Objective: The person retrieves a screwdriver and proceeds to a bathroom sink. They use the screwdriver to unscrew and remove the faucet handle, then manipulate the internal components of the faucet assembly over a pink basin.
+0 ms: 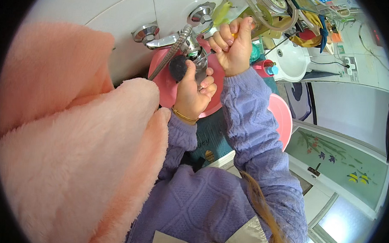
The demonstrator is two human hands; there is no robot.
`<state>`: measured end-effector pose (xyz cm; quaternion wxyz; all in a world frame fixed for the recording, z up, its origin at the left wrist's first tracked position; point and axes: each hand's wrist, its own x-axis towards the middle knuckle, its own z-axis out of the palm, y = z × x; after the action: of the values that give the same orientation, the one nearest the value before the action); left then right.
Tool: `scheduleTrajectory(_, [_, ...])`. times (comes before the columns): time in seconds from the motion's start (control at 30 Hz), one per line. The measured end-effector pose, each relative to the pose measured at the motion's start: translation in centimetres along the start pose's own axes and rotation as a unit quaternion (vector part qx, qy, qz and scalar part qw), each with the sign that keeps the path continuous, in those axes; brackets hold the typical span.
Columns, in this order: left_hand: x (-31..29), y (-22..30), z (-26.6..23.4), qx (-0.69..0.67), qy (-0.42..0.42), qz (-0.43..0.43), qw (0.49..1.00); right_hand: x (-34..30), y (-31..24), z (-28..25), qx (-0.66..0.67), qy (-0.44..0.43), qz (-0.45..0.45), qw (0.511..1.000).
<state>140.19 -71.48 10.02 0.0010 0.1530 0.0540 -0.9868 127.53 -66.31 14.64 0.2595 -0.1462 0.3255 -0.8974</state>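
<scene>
My right hand (236,48) is closed around a screwdriver; a little orange handle shows between the fingers. Its thin metal shaft (202,58) slants down left to the chrome faucet (190,45) on the tiled wall. Lower down, my left hand (193,89) curls its fingers around the faucet's chrome lower part, thumb raised against it. Beside that thumb is a dark round piece (178,68), whose kind I cannot make out. A ribbed metal shower hose (171,53) crosses in front of the faucet. Under both hands stands a pink basin (167,92).
Fluffy pink cloth (77,160) fills the left side. Right of my forearm are another pink basin (282,118), a pink cup (261,69) and a white washbasin (291,60). A shelf (275,15) with jars and bottles hangs above. A door with frosted glass (339,161) is at right.
</scene>
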Motion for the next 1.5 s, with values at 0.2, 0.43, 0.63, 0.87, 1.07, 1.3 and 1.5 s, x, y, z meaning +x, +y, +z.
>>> scheduleTrajectory(0.2, [0.3,0.5,0.2,0.014,0.007,-0.016,1.000,-0.3,1.3,-0.6,0.024,-0.021,0.066,0.997])
scheduleTrajectory(0.43, [0.0,0.3,-0.3,0.000,0.011,-0.005,1.000,-2.0,-0.1,2.5,-0.024,0.061,-0.108,0.992])
scheduleTrajectory(0.63, [0.2,0.4,-1.2,0.007,-0.032,-0.023,0.999,-2.2,0.8,3.3,-0.109,0.049,-0.146,0.982])
scheduleTrajectory(0.87, [0.3,0.4,-1.8,0.049,-0.013,0.001,0.999,-1.4,0.9,4.5,-0.201,0.069,-0.102,0.972])
scheduleTrajectory(1.07, [0.6,0.1,-1.6,0.018,-0.013,0.030,0.999,-0.7,0.6,2.0,-0.060,0.124,-0.079,0.987])
scheduleTrajectory(1.3, [0.6,0.1,-1.4,0.005,-0.045,0.023,0.999,-0.7,1.0,-0.3,-0.006,0.148,-0.021,0.989])
scheduleTrajectory(1.5, [0.5,0.2,-1.6,-0.009,-0.024,0.016,1.000,-1.9,-0.2,2.5,-0.054,0.078,-0.134,0.986])
